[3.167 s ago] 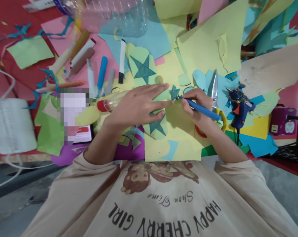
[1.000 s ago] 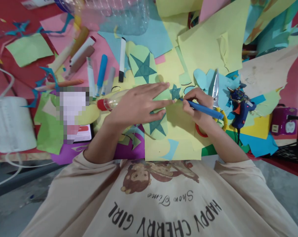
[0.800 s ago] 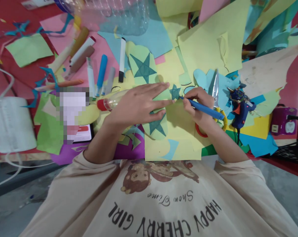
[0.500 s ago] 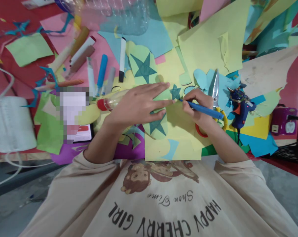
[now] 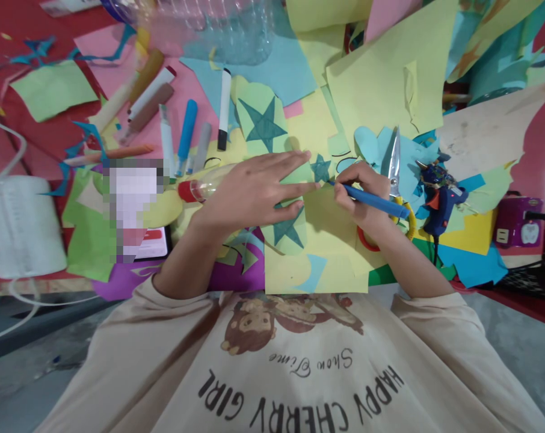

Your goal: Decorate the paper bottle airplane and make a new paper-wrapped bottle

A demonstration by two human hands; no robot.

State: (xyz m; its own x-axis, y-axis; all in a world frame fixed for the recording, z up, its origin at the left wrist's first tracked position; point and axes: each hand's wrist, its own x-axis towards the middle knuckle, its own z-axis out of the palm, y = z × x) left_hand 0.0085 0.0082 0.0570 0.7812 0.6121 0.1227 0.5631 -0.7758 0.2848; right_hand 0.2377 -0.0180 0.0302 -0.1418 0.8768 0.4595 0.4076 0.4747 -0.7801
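My right hand (image 5: 360, 191) grips a blue marker (image 5: 375, 200), its tip at the lower edge of a small teal star (image 5: 320, 168) on pale green-yellow paper. Fingers spread, my left hand (image 5: 258, 189) lies flat over the paper just left of that star. Above it is a larger teal star (image 5: 264, 123) on a green cutout. Another teal star (image 5: 288, 231) shows below, partly covered by the left fingers. A clear bottle with a red cap (image 5: 190, 191) is partly hidden under the left hand.
Scissors (image 5: 394, 165) lie right of my right hand, with a blue glue gun (image 5: 441, 207) beyond. Several markers (image 5: 187, 129) are scattered at left, near a phone (image 5: 162, 243). A clear plastic container (image 5: 218, 30) stands at the back, and a white box with cables (image 5: 24, 225) at far left.
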